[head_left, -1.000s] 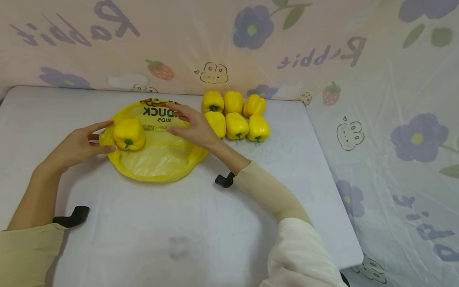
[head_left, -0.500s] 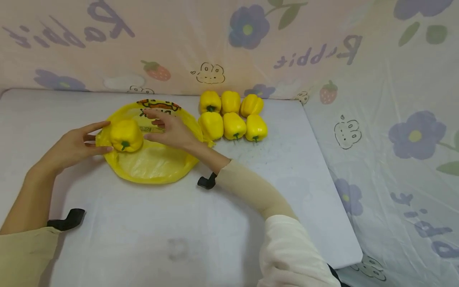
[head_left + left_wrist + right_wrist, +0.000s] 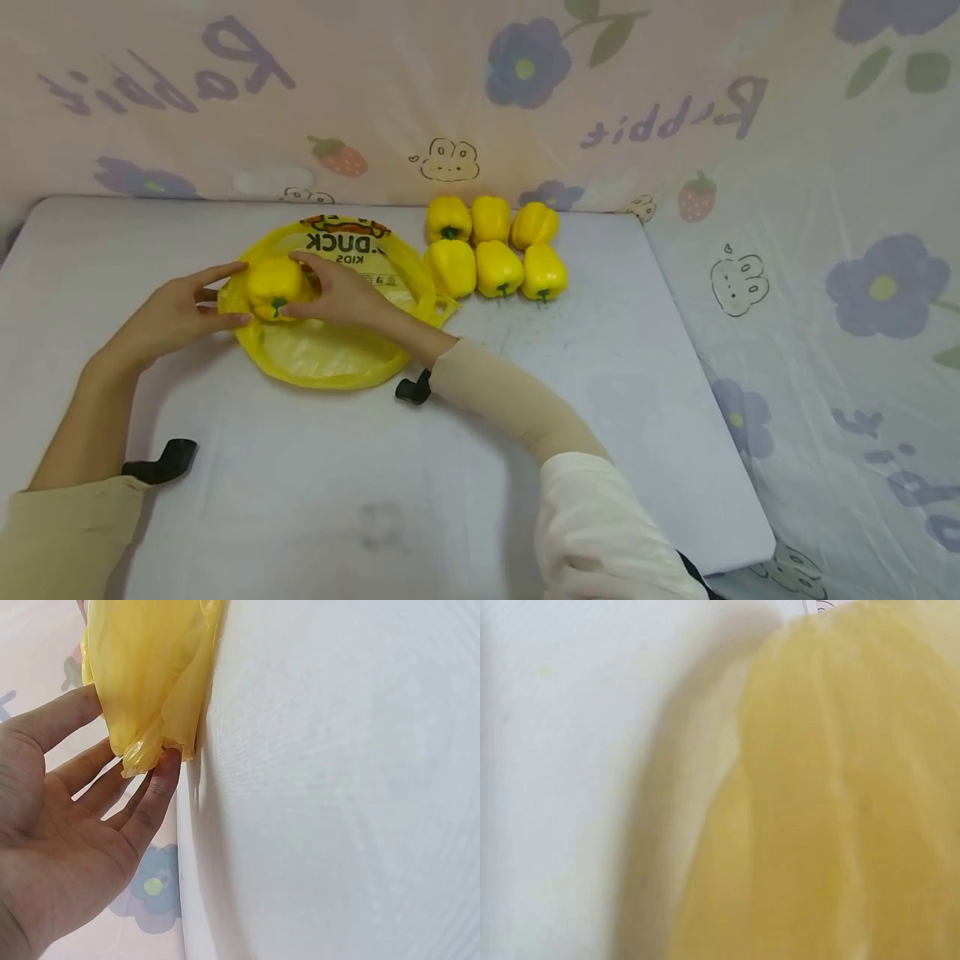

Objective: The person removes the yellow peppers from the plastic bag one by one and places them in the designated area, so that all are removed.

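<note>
A yellow bell pepper sits within the raised rim of a yellow plastic bag, at its left end. My right hand reaches over the bag and grips the pepper, thumb near its green stem and fingers at its far side. My left hand stands at the bag's left end, its extended fingers and thumb touching the plastic on both sides. In the left wrist view these fingers lie under the crumpled corner of the bag. The right wrist view shows only blurred yellow bag, with the right hand hidden.
Several more yellow bell peppers stand in two rows at the table's back, right of the bag. The white table ends at a printed curtain behind and on the right. Black camera mounts stick out from both wrists.
My right hand has moved left across the bag to the pepper and taken hold of it. The left hand has stayed at the bag's left end.
</note>
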### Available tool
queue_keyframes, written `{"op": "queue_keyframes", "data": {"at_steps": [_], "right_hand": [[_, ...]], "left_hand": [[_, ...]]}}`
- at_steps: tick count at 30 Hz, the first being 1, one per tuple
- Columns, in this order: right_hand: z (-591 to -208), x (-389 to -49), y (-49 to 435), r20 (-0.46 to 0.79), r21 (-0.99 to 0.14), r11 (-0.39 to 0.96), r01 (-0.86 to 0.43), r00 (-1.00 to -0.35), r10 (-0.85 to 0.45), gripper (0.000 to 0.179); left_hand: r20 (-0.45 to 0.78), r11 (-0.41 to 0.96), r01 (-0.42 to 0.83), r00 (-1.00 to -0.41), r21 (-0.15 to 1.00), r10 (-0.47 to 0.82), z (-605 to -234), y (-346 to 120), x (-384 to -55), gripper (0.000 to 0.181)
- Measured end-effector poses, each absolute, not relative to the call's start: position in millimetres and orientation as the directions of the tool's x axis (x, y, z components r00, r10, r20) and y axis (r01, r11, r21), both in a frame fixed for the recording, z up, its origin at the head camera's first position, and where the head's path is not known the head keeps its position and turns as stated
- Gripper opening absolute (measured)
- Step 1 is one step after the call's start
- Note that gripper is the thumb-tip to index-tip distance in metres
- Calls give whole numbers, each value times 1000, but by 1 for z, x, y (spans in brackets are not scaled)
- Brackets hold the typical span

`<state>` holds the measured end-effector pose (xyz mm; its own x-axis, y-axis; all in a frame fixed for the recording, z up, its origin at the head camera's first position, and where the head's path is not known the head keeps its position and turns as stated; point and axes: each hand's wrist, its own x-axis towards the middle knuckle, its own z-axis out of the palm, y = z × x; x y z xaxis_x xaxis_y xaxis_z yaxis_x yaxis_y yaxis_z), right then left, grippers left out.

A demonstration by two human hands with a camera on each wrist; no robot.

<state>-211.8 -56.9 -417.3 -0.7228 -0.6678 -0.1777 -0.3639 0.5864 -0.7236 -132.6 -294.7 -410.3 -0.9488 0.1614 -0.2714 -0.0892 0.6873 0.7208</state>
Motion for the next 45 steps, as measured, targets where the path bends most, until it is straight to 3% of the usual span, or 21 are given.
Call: {"op": "queue_keyframes", "data": {"at_steps": [10,22,45], "right_hand": [[-418,-212,-59,-175,-758,566,-326,-734,-657,76],[-417,-216,-61,-187,-751,558,-353,-697,-692,81],[-411,-224,-24,-102,-889,387,-247,-714,-692,77]], "left_hand": [[-280,692,-99,-947,715,155,-407,-292,-132,87],[-299,688,-113,-941,717,156,-406,-291,-133,88],[-293,662,-116,-942,740,163,-408,-293,-136,88]]}}
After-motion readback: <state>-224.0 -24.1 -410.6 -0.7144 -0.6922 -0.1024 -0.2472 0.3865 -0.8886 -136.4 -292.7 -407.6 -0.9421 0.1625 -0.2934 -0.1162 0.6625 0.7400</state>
